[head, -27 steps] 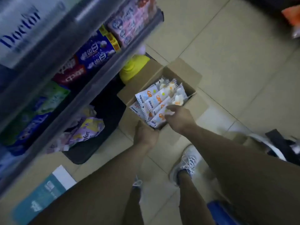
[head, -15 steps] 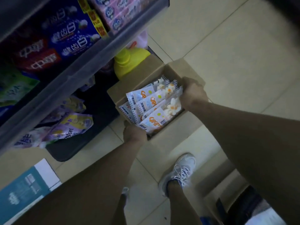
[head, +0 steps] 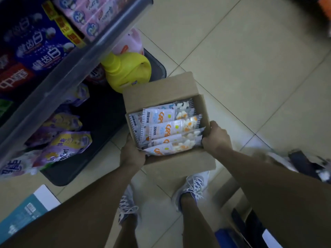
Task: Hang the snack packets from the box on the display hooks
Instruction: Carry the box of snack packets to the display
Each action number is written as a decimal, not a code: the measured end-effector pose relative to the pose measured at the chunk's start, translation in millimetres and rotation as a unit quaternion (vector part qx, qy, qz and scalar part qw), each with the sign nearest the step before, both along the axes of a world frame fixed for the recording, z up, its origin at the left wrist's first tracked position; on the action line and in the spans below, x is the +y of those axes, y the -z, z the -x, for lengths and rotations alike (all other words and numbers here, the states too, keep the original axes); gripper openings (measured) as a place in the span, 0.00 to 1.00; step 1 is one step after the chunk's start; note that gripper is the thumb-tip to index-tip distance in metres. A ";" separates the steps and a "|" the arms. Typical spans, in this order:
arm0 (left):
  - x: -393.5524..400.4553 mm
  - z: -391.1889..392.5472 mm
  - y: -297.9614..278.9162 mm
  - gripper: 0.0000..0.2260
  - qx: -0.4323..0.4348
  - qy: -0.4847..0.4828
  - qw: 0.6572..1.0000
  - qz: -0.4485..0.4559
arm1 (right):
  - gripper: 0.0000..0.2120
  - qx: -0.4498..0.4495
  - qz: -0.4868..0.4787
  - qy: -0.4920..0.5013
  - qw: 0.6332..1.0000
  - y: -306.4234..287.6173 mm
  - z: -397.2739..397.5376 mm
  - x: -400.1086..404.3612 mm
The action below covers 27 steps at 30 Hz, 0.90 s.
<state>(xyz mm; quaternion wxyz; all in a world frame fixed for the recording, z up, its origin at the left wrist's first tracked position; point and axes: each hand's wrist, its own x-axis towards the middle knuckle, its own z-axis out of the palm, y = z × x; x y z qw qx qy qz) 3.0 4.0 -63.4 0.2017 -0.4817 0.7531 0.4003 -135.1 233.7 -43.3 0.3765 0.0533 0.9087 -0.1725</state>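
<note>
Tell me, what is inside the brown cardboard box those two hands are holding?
The brown cardboard box holds a stack of white snack packets with orange lettering, lying flat and overlapping. The upper packets cover whatever lies beneath them, so the count and the box floor stay hidden.

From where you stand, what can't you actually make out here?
- Display hooks: none in the head view; whether they lie beyond the frame, I cannot tell.
- How many packets the box holds: the top layer hides any beneath.
- Fingertips of the left hand and right hand: curled over the box walls.
- Objects at the right edge: blurred and cut off.
- Shelf goods: dim, partly cut off by the left edge.
</note>
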 end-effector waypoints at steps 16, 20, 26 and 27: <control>12.6 -0.5 -55.9 0.06 0.006 0.076 0.994 0.080 | 0.09 0.029 0.032 0.109 0.993 -25.0 -49.1 37.8; 39.4 2.0 -156.4 0.14 0.014 0.090 0.993 0.071 | 0.07 0.024 0.061 0.203 0.977 -123.1 -78.7 72.5; 89.4 17.1 -327.7 0.10 0.050 0.130 0.988 0.070 | 0.13 -0.010 0.024 0.282 0.959 -299.4 -98.8 122.0; 98.9 22.2 -354.6 0.10 0.060 0.133 0.986 0.077 | 0.13 -0.004 0.022 0.280 0.960 -325.5 -96.4 130.3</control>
